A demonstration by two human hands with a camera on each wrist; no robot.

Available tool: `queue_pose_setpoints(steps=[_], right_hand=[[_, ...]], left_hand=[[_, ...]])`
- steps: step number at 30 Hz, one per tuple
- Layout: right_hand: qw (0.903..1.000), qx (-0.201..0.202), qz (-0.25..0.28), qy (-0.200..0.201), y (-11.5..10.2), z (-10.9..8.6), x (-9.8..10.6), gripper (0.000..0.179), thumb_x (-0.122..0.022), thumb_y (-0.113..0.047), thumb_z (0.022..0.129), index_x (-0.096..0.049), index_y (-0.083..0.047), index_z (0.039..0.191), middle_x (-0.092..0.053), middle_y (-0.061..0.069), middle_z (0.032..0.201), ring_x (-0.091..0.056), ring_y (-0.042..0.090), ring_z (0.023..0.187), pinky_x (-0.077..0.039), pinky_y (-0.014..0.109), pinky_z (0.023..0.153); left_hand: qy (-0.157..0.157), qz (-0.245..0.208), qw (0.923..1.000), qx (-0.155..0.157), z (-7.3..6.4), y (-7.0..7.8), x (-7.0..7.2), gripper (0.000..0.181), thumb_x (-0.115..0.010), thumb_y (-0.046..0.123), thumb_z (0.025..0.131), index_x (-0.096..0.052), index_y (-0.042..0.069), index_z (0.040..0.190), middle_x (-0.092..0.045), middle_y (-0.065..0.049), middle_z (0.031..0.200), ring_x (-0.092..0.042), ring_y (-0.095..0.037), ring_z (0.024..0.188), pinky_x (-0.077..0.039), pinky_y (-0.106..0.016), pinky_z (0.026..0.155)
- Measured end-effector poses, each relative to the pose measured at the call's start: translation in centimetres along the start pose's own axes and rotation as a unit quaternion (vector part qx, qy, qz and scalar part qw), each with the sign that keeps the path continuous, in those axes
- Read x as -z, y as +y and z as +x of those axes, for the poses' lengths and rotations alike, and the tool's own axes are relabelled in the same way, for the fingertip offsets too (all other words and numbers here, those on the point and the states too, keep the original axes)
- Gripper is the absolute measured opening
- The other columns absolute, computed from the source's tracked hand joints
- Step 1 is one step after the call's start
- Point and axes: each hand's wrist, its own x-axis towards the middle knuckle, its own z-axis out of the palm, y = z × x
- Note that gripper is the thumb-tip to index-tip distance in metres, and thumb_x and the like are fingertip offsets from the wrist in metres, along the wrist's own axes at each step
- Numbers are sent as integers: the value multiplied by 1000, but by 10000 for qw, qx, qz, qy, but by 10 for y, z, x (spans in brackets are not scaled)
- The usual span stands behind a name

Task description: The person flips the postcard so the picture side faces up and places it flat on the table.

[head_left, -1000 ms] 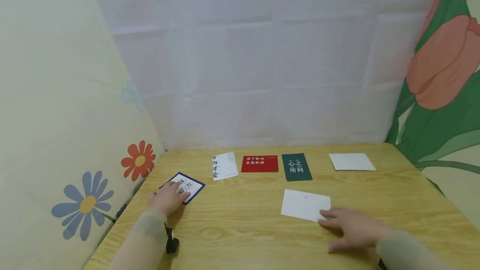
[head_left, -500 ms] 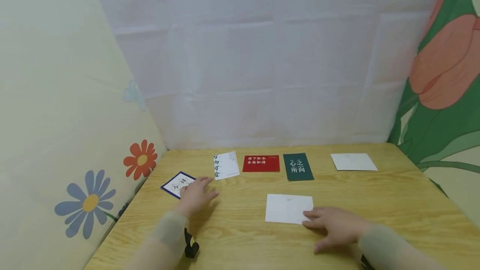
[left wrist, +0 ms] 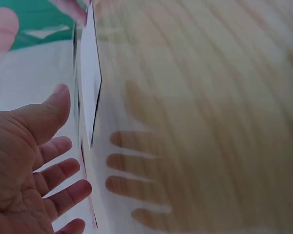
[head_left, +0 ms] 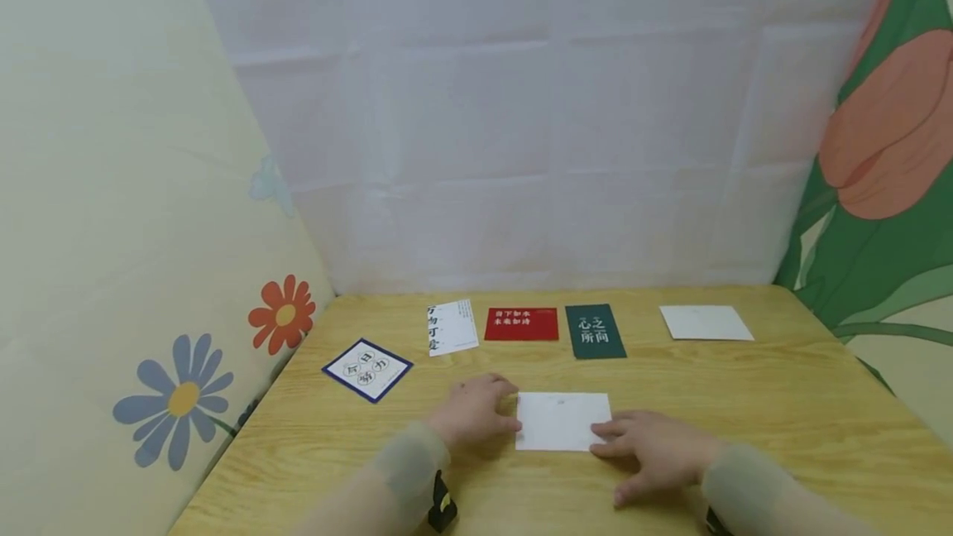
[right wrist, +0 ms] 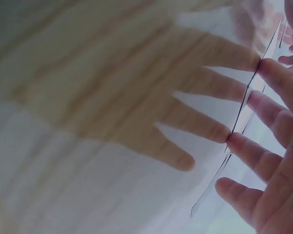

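A blank white card (head_left: pixel 558 424) lies on the wooden table in front, a faint mark near its top edge. My right hand (head_left: pixel 663 449) rests its fingertips on the card's right side; in the right wrist view those fingers (right wrist: pixel 249 148) are straight and spread, touching the card's edge. At the card's left edge is my left hand (head_left: pixel 476 410), its fingertips right beside it. The left wrist view shows this hand's fingers (left wrist: pixel 63 173) spread and relaxed, with the white card (left wrist: pixel 90 78) beyond the thumb. Both hands are palm down.
A blue-bordered card (head_left: pixel 368 370) lies to the left. Along the back are a white card with black characters (head_left: pixel 452 327), a red card (head_left: pixel 522 324), a green card (head_left: pixel 596 331) and another blank white card (head_left: pixel 706 323). A white cloth (head_left: pixel 551 122) hangs behind the table.
My left hand has left the blue-bordered card and moved right to the white card. My right hand has slid the white card left and straightened it.
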Motion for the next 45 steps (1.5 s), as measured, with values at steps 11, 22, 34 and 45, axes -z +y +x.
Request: queue_pose_setpoints(steps=[11, 22, 34, 45], right_hand=[[9999, 104, 52, -89, 0, 4, -3, 63, -61, -67, 79, -54, -38, 135, -42, -14, 146, -34, 31, 137, -26, 60, 106], [9998, 163, 118, -76, 1, 4, -3, 62, -61, -66, 79, -56, -37, 134, -44, -13, 145, -35, 31, 136, -27, 61, 106], [9987, 37, 505, 44, -2, 6, -4, 54, -63, -61, 82, -61, -35, 129, -53, -13, 135, -46, 25, 127, -33, 57, 104], [9929, -43, 1019, 604, 0, 20, -1, 30, -65, -40, 90, -70, -22, 113, -59, -5, 120, -53, 21, 111, -41, 50, 98]], left_hand=[[-139, 22, 9996, 232, 15, 22, -13, 64, -81, 45, 73, -61, 12, 125, -57, -7, 126, -51, -26, 117, -42, -45, 100], [-167, -461, 9981, 376, 14, 21, -14, 58, -84, 35, 72, -62, 15, 121, -50, -11, 132, -47, -30, 120, -40, -48, 100], [-320, -1111, 9908, 707, 16, 22, -14, 52, -87, 28, 70, -62, 15, 113, -52, -7, 118, -48, -27, 108, -42, -49, 97], [-390, -1156, 9900, 706, 19, 17, -17, 48, -86, 29, 71, -60, 19, 111, -51, -5, 118, -47, -23, 104, -42, -48, 96]])
